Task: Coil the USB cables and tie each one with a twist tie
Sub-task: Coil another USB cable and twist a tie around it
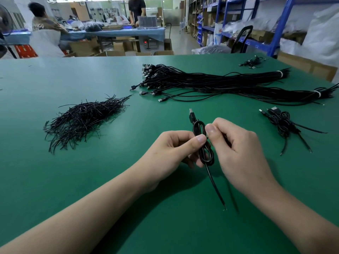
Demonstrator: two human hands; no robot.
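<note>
Cable point(194, 130) coiled, held over the mat point(128, 180) at near centre. Long axis near-far: plug far, tail near. Left hand point(176, 145) pinches the waist from the left, right hand point(236, 143) from the right. Tie there unclear. Tie pile point(82, 120) far left, nearer left hand.
</note>
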